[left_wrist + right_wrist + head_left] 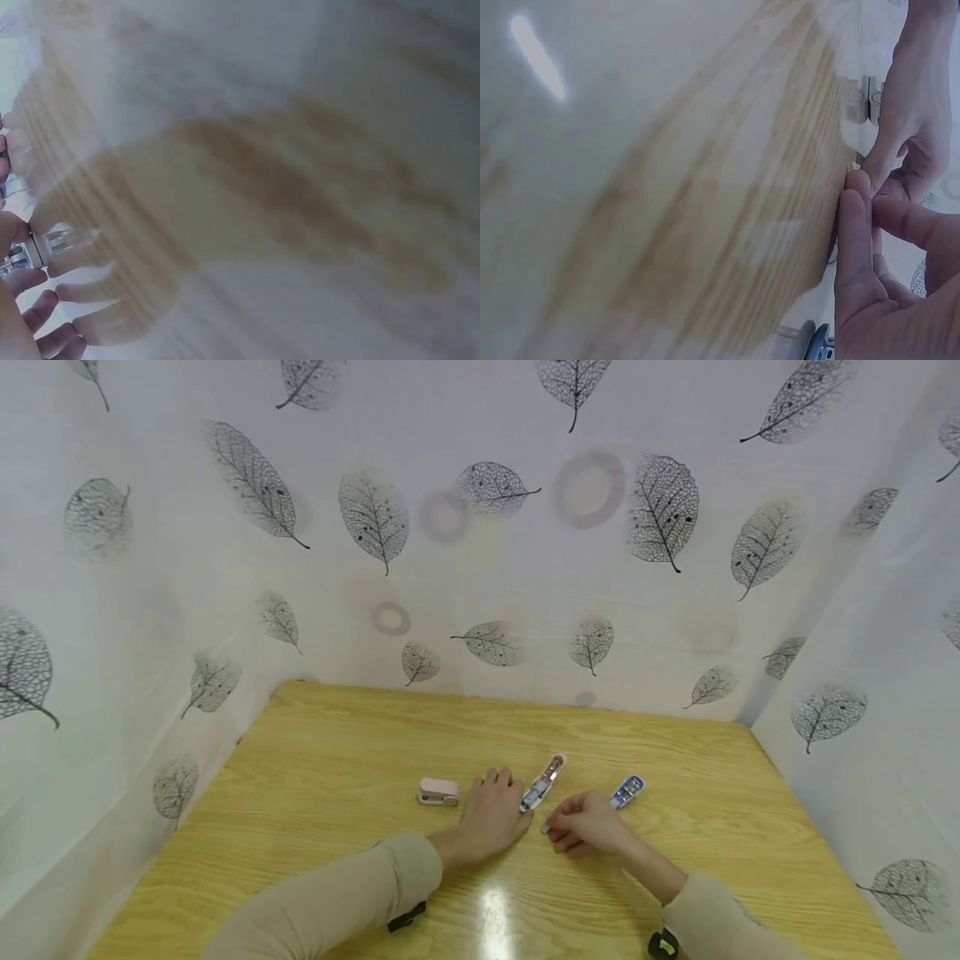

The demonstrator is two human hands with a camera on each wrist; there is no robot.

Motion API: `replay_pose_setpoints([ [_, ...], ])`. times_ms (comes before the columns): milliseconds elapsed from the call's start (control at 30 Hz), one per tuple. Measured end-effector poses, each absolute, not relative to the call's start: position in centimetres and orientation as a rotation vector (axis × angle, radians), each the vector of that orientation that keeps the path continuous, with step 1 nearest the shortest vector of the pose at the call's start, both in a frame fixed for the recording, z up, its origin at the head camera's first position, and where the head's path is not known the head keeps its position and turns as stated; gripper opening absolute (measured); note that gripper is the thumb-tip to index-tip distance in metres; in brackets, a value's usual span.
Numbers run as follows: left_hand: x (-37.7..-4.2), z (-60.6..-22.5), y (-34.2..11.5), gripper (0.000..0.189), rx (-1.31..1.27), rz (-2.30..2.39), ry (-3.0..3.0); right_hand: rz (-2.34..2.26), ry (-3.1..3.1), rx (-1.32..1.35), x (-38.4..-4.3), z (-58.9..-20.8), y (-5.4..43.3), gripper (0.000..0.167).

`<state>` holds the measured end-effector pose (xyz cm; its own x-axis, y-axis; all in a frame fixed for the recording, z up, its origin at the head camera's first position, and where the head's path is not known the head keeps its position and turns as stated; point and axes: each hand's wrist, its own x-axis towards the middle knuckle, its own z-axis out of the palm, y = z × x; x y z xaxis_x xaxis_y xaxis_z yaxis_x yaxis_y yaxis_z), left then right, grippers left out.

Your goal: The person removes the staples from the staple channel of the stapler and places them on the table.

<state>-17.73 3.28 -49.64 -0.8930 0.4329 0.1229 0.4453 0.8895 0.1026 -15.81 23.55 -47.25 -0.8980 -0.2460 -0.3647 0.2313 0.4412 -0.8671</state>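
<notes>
A small pink-and-white stapler (543, 783) lies opened out slantwise on the table, metal showing inside. My left hand (492, 810) holds its near end between thumb and finger, and in the left wrist view the stapler's metal end (36, 251) shows between them. Just right of it, my right hand (588, 822) pinches a small silvery piece like a short staple strip (545, 829), mostly hidden by the fingertips. A blue stapler (627, 792), also opened, lies right behind the right hand. Left of my left hand sits a pink stapler (438, 792), folded closed.
The wooden table (337, 735) has a glossy top that reflects light near its front. A leaf-printed curtain (480, 568) encloses the back and both sides. Black wrist straps (663, 943) show at the cuffs.
</notes>
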Motion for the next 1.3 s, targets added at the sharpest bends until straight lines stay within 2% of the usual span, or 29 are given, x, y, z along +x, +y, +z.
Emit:
replay_pose_setpoints([
  [367, -17.9, -50.3, 3.0, 0.034, -0.691, -0.295, -2.915, -1.438, 2.236, -0.028, -16.1, -47.5, 23.6, 0.024],
  [600, -17.6, -49.9, 1.4, 0.032, -0.742, -0.604, -2.879, -1.427, 2.286, -0.081, -15.9, -46.8, 23.6, 0.023],
  [767, -16.8, -48.2, -1.0, 0.026, -0.781, -0.714, -2.876, -1.464, 2.324, -0.238, -16.0, -45.8, 22.8, 0.023],
  [933, -16.4, -46.9, -4.3, 0.024, -0.841, -0.625, -2.749, -1.478, 2.361, -0.415, -16.4, -45.3, 21.4, 0.023],
  [1300, -18.0, -46.2, -11.4, 0.028, -0.858, -0.526, -2.645, -1.225, 2.671, -0.726, -17.5, -45.2, 16.4, 0.018],
])
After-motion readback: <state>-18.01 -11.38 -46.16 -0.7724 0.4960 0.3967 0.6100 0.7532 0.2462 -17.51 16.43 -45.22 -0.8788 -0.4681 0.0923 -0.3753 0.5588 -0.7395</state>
